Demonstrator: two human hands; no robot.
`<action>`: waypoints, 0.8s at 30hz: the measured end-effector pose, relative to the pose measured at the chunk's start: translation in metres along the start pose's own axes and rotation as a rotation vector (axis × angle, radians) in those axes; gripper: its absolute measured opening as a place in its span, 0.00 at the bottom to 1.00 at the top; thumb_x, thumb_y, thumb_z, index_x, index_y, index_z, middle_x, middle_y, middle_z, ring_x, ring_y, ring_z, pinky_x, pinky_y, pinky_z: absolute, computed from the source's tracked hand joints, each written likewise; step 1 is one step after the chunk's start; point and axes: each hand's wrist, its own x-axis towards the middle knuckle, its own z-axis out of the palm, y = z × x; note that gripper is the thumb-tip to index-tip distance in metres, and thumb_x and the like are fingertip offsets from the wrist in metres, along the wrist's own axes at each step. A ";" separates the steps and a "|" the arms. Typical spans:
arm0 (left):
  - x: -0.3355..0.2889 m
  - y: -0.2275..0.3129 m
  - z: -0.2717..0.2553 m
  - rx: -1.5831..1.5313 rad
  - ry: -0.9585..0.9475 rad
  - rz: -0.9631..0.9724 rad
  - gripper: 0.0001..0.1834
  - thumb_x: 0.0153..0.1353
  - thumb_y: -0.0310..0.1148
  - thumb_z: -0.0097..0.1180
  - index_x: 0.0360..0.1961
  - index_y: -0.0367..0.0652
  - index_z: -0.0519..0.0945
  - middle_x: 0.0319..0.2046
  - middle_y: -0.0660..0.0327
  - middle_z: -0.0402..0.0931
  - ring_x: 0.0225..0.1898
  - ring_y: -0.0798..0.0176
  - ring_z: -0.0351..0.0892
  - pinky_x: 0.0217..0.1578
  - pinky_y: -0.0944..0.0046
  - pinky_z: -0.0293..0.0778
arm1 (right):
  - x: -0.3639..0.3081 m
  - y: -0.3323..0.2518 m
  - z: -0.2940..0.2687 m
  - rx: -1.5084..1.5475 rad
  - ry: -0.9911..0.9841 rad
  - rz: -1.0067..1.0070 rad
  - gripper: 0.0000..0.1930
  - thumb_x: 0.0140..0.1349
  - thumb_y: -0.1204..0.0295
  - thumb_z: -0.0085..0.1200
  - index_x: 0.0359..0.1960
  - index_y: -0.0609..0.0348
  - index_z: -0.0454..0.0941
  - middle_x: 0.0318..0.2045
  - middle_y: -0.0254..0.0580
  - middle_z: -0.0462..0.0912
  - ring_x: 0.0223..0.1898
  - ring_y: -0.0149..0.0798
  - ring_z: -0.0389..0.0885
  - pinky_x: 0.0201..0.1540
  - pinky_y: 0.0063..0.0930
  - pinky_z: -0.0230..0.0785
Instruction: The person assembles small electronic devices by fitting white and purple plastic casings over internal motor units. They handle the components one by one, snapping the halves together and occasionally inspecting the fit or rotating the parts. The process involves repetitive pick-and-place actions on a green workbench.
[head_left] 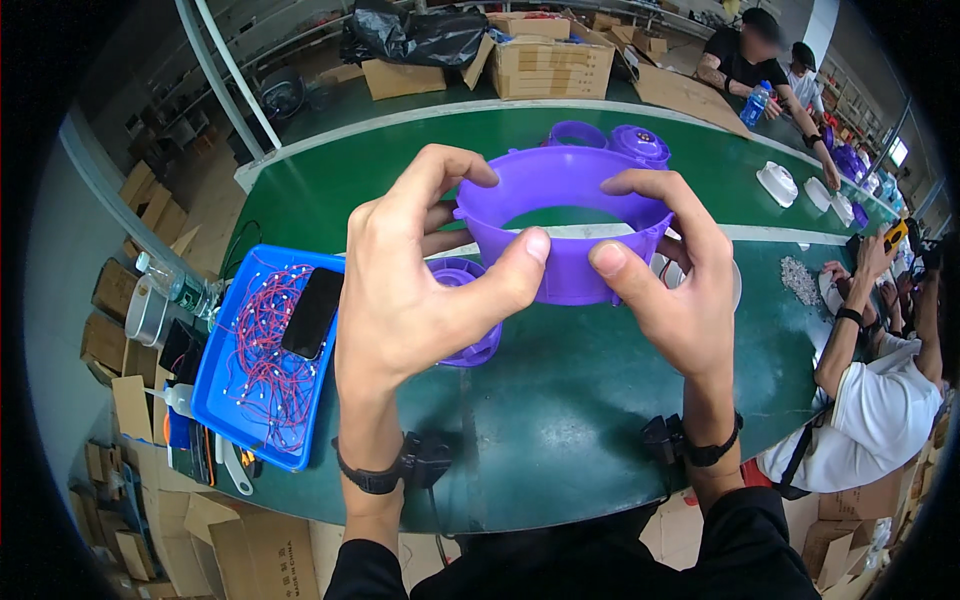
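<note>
Both my hands hold up a purple plastic ring-shaped housing (575, 270) above the green table. My left hand (410, 270) grips its left side, thumb on the near wall and fingers round the far side. My right hand (685, 260) does the same on the right, its thumb pressed to the front. Through the ring's open middle, the table shows. Below and behind my left hand lies another round purple part (470, 350), partly covered by that hand. A white round piece (737, 285) shows partly behind my right hand.
To the left, a blue tray (215, 400) holds red wires and a black phone (312, 312). Farther back stand a purple ring (577, 134) and a purple round part (640, 146). Cardboard boxes (555, 68) line the far side. Co-workers sit at right, near white parts (777, 184).
</note>
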 end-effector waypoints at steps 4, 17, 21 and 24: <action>-0.001 0.002 0.001 0.045 -0.032 -0.020 0.21 0.54 0.36 0.70 0.39 0.31 0.76 0.28 0.52 0.80 0.31 0.62 0.86 0.34 0.61 0.85 | 0.000 0.002 0.001 0.011 0.047 0.038 0.27 0.55 0.55 0.73 0.47 0.64 0.81 0.38 0.47 0.87 0.40 0.38 0.87 0.39 0.31 0.78; -0.002 -0.001 0.000 0.033 -0.026 -0.021 0.16 0.56 0.32 0.66 0.35 0.31 0.72 0.29 0.52 0.80 0.30 0.61 0.85 0.32 0.60 0.85 | 0.003 0.001 -0.003 0.073 0.028 0.156 0.26 0.55 0.54 0.72 0.44 0.64 0.82 0.31 0.46 0.85 0.33 0.36 0.86 0.34 0.31 0.79; -0.001 0.006 0.001 0.056 -0.048 -0.030 0.18 0.55 0.33 0.67 0.36 0.31 0.72 0.32 0.51 0.82 0.32 0.60 0.87 0.34 0.60 0.86 | 0.002 0.002 -0.004 0.053 0.032 0.140 0.26 0.55 0.53 0.72 0.43 0.64 0.82 0.31 0.45 0.85 0.33 0.36 0.86 0.34 0.30 0.79; -0.001 0.003 0.001 0.035 -0.047 -0.047 0.19 0.55 0.33 0.69 0.36 0.31 0.72 0.32 0.51 0.81 0.32 0.60 0.87 0.34 0.60 0.86 | 0.002 0.004 -0.001 0.031 0.034 0.118 0.26 0.54 0.54 0.73 0.43 0.63 0.82 0.31 0.46 0.85 0.32 0.36 0.85 0.33 0.30 0.76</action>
